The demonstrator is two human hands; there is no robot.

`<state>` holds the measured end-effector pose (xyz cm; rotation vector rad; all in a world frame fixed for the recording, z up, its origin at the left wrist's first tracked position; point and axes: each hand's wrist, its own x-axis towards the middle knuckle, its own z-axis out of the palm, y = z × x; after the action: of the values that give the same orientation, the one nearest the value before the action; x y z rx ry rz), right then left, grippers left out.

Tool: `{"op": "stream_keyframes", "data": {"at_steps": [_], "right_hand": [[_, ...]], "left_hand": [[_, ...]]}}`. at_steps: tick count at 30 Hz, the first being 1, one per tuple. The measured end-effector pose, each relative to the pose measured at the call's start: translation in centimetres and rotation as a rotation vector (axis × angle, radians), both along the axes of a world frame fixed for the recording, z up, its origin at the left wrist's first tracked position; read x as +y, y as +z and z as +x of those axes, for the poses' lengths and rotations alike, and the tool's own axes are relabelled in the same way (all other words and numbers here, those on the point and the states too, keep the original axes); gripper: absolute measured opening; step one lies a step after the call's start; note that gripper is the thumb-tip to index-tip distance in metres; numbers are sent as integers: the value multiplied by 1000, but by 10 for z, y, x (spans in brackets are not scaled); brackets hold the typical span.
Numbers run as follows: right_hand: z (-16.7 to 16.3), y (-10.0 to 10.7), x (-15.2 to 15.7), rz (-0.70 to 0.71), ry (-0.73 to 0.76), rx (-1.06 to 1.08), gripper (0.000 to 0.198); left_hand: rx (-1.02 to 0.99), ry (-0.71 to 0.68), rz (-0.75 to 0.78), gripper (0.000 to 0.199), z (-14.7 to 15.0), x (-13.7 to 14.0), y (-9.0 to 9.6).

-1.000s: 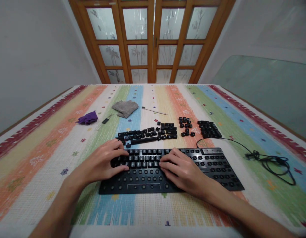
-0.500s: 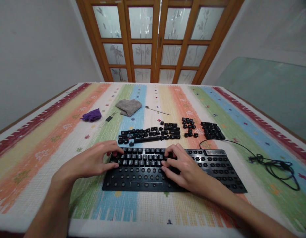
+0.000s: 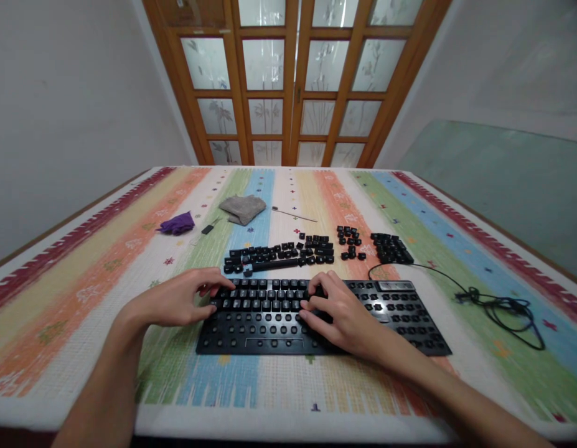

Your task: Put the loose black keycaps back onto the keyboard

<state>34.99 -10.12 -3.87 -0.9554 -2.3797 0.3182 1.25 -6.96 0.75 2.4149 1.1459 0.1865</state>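
Note:
A black keyboard (image 3: 260,326) lies flat in front of me, its upper left rows fitted with keycaps and its lower rows bare. My left hand (image 3: 185,298) rests at its left end, thumb and fingers apart, tips on the outer keycaps. At the right end of the capped rows is my right hand (image 3: 332,311), fingers curled and the thumb close to the index finger around a keycap. The palm covers part of the keyboard. Loose black keycaps (image 3: 279,254) lie in rows just behind it, with a long spacebar (image 3: 275,265) among them.
Smaller keycap groups (image 3: 348,236) and a keycap block (image 3: 391,247) sit behind the right side. A coiled cable (image 3: 507,311) lies right. Farther back are a purple cloth (image 3: 177,223), a grey cloth (image 3: 243,209), a small black wire tool (image 3: 208,229) and a thin brush (image 3: 295,214).
The camera view has tilted up slightly and shifted. Both hands stay at the same places on the keyboard, with hardly any movement of the fingers.

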Motion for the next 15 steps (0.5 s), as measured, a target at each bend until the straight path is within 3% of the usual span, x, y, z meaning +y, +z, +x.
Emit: {"op": "stream_keyframes", "data": {"at_steps": [6,15], "right_hand": [[-3,-5,-5,11,-80,13,20],[0,8,5,-56,-37,9,12]], "left_hand": [[-79,4,72,24,19,2,-5],[-160,-54,256,20,55,-4,-27]]}}
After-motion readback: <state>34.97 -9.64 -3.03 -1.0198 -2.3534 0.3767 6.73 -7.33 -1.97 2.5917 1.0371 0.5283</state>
